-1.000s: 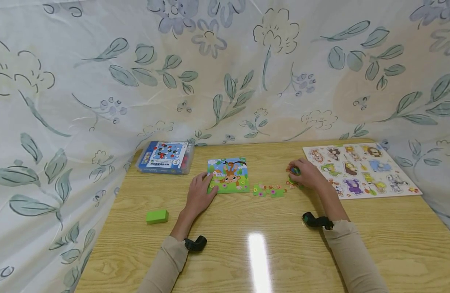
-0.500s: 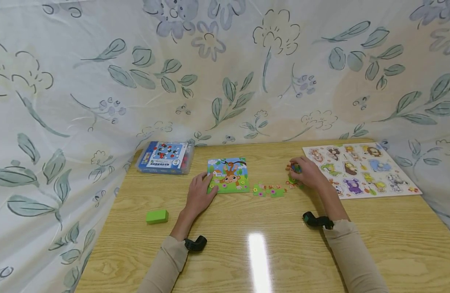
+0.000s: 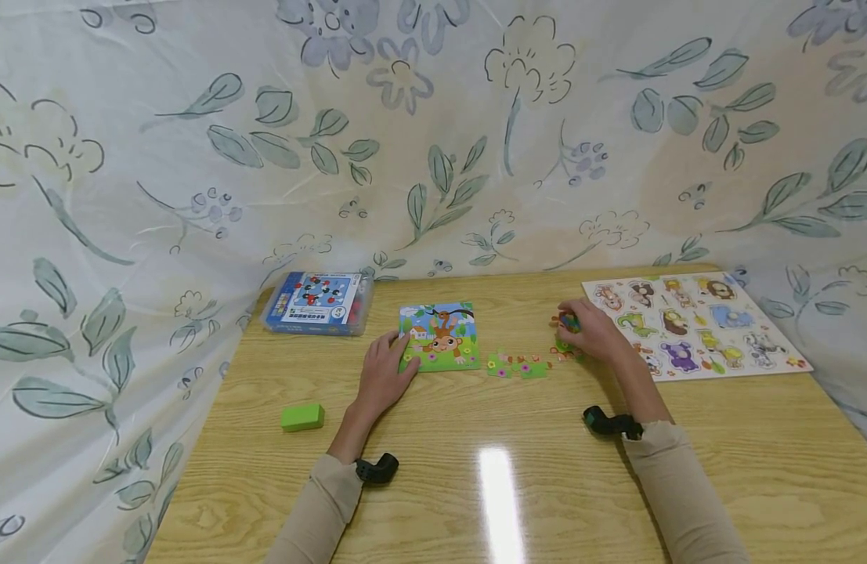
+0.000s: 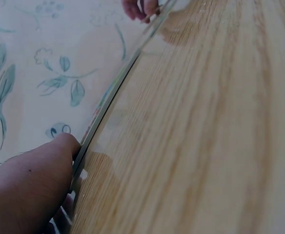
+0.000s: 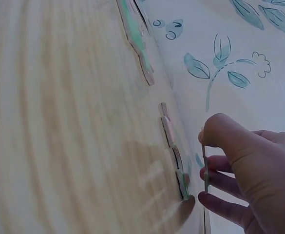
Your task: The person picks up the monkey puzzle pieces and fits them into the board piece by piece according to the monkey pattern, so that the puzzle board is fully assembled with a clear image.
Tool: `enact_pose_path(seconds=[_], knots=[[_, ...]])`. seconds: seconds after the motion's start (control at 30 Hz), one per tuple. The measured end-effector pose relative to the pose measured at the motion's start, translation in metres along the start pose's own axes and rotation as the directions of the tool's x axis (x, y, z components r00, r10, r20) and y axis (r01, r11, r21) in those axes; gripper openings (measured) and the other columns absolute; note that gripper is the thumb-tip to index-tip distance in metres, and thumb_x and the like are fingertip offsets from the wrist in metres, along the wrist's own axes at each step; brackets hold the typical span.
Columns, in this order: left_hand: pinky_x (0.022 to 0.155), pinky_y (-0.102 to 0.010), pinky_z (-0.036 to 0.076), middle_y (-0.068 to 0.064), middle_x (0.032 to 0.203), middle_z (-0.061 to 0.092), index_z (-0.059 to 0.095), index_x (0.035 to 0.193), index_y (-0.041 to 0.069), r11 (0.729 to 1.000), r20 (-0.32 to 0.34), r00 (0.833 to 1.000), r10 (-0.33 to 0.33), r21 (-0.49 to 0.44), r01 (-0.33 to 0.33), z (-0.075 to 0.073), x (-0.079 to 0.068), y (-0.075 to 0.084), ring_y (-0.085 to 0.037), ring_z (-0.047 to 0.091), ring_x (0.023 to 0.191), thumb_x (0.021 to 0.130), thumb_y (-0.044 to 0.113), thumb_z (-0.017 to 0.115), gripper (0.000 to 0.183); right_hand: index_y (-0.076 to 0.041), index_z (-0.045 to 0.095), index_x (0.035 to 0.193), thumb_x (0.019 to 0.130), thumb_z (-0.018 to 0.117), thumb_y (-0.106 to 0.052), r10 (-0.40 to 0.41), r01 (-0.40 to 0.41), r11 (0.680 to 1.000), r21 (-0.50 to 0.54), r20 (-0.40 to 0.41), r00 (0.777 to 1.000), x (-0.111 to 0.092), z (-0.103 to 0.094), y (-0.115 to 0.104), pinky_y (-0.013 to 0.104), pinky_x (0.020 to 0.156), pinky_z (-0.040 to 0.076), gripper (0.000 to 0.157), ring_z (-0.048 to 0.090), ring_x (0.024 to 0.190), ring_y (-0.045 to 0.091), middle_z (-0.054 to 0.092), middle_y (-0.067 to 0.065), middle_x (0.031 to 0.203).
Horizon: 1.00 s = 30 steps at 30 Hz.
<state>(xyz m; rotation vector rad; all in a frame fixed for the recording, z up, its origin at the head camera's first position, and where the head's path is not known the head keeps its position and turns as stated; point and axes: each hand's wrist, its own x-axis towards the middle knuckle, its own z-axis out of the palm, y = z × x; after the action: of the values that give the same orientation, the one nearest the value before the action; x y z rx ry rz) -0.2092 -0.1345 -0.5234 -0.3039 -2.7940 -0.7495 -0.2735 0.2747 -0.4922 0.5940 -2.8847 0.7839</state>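
In the head view, the left hand point(image 3: 387, 372) is resting on the left edge of the monkey picture board point(image 3: 442, 348), fingers lying relaxed. Across the bench point(image 3: 433, 470), the right hand point(image 3: 594, 333) is pinching a colourful puzzle piece point(image 3: 568, 322), with loose pieces point(image 3: 534, 369) lying between board and hand, and the animal board point(image 3: 694, 329) sitting just right. Over to the left wrist: the hand is touching the board's edge, most fingers hiding. And at the right wrist, thumb and fingers are gripping that thin piece edge-on, apart from the loose ones.
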Motion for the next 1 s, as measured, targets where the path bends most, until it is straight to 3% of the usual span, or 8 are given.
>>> enact_pose_path(seconds=[0.23,0.47,0.6,1.0], knots=[[0.113,-0.053,0.031,-0.017,0.145,0.044,0.049,0.143,0.011,1.0,0.001,1.0,-0.002,-0.01,0.002,0.001,0.0,0.0,-0.036,0.04,0.135,0.096,0.034,0.056,0.053,0.002,0.051,0.128,0.092,0.062,-0.017,-0.02,0.02,1.0,0.008,-0.011,1.0,0.0,-0.001,-0.004,0.054,0.088,0.049,0.042,0.057,0.109,0.039,0.051,0.024,0.127],[0.112,-0.053,0.031,-0.017,0.144,0.044,0.049,0.143,0.011,1.0,-0.006,1.0,0.004,-0.006,-0.004,0.001,0.0,0.0,-0.036,0.04,0.134,0.096,0.035,0.056,0.054,-0.006,0.059,0.115,0.09,0.065,-0.017,-0.107,0.107,0.994,0.009,-0.062,0.992,0.002,0.002,-0.016,0.047,0.079,0.051,0.028,0.059,0.097,0.028,0.057,0.014,0.114],[0.112,-0.054,0.032,-0.018,0.144,0.045,0.05,0.143,0.011,1.0,-0.011,1.0,0.01,-0.003,-0.01,0.001,0.0,-0.001,-0.037,0.041,0.133,0.096,0.034,0.057,0.053,-0.008,0.062,0.11,0.088,0.067,-0.016,-0.166,0.167,0.986,0.002,-0.093,0.982,0.006,0.007,-0.031,0.045,0.078,0.051,0.024,0.059,0.095,0.026,0.061,0.011,0.11],[0.112,-0.054,0.031,-0.018,0.144,0.045,0.05,0.143,0.011,1.0,0.002,1.0,0.012,-0.009,-0.012,-0.001,0.001,0.001,-0.037,0.04,0.134,0.096,0.034,0.058,0.053,-0.013,0.066,0.104,0.085,0.072,-0.019,-0.235,0.238,0.971,0.019,-0.099,0.967,0.028,0.024,-0.092,0.042,0.079,0.052,0.02,0.06,0.094,0.022,0.063,0.005,0.108]])
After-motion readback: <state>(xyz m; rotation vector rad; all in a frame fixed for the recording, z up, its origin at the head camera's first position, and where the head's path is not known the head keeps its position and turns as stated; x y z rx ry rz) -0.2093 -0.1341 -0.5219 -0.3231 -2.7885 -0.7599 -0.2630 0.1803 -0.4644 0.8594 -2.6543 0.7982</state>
